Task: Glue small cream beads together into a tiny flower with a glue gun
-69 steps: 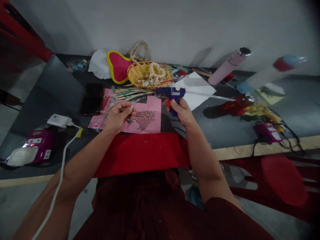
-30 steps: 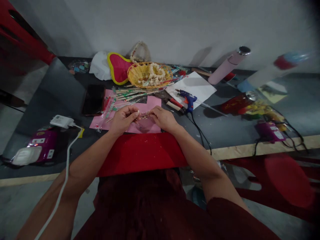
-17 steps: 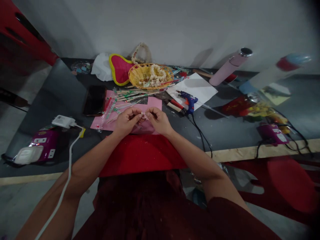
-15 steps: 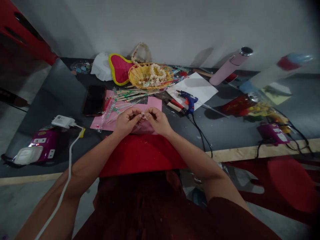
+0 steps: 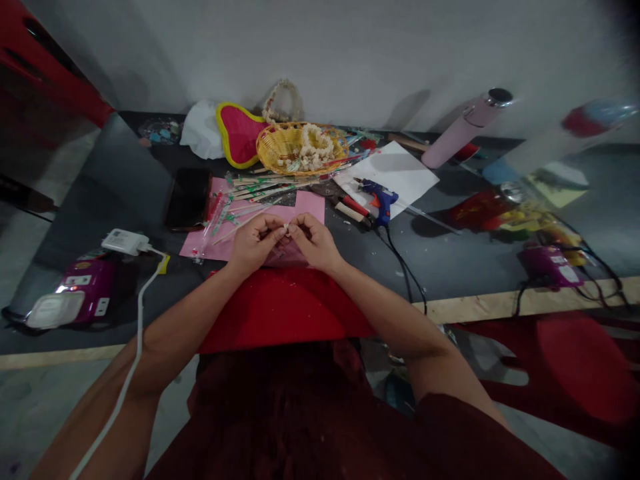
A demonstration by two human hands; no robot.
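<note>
Between my fingertips is a small whitish piece [image 5: 286, 227], too small to name. My left hand [image 5: 255, 241] pinches it from the left, thumb against forefinger. From the other side my right hand [image 5: 315, 241] pinches it too, and the fingertips of both hands nearly meet. Both hands are over a pink sheet [image 5: 311, 205] at the front of the dark table. Wrapped thin sticks [image 5: 260, 190] lie just beyond my left hand. Beyond my right hand are red-handled pliers [image 5: 354, 208] and a blue glue gun [image 5: 381, 201].
A yellow basket [image 5: 273, 153] holds strings of pale chips. Around it are a phone [image 5: 189, 199], white paper [image 5: 410, 175], a pink flask [image 5: 465, 130] and a red can [image 5: 483, 208]. A white charger cable [image 5: 137, 333] crosses my left arm; a black cord [image 5: 403, 263] hangs over the front edge.
My hands stay together around the small piece, with only slight finger movement. The view has shifted very slightly; the table things are where they were.
</note>
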